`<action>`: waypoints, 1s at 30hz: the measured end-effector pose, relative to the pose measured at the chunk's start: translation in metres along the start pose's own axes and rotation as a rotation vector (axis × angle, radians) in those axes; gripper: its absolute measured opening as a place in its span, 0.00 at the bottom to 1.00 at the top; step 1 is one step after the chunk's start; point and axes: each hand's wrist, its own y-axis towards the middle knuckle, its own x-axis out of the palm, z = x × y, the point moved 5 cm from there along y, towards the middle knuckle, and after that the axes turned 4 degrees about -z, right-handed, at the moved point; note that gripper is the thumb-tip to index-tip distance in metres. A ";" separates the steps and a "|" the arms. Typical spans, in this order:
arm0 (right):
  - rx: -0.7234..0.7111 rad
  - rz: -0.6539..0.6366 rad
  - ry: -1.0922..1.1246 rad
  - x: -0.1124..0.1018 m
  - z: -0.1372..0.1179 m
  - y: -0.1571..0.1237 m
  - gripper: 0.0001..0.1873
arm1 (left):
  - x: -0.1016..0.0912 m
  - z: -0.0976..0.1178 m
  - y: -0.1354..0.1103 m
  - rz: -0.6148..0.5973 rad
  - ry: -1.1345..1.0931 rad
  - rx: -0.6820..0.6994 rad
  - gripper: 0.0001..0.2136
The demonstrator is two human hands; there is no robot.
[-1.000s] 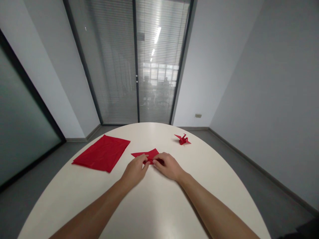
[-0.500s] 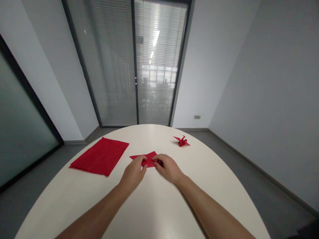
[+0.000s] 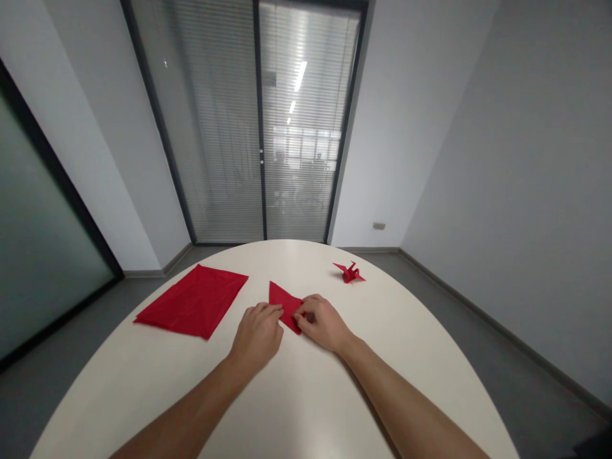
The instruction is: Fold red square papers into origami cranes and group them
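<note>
A small folded piece of red paper [image 3: 283,301] lies on the round white table [image 3: 296,395], one pointed corner aimed away from me. My left hand [image 3: 257,334] rests on its near left edge with the fingers curled down onto it. My right hand [image 3: 321,322] pinches the paper's right corner between thumb and fingers. The part of the paper under both hands is hidden.
A stack of flat red paper sheets [image 3: 192,300] lies on the table to the left. A finished red paper crane [image 3: 349,273] stands at the far right of the table. Beyond the table are glass doors with blinds [image 3: 258,127] and grey walls.
The folded red paper has been turned on the table: its wide flat shape is now a triangle pointing away. Both hands stayed on it and shifted slightly toward me.
</note>
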 end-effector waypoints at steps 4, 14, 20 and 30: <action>0.019 -0.026 0.071 0.001 -0.001 -0.001 0.10 | 0.005 -0.001 -0.002 0.018 -0.052 0.009 0.15; 0.252 0.147 -0.094 -0.002 0.024 -0.004 0.14 | 0.014 -0.004 -0.004 -0.010 -0.055 0.049 0.18; 0.227 0.105 -0.014 0.000 0.028 -0.005 0.21 | 0.019 -0.007 -0.006 -0.017 -0.052 0.081 0.21; 0.175 0.143 0.020 -0.001 0.025 -0.005 0.13 | 0.017 -0.002 -0.007 -0.078 -0.068 0.085 0.21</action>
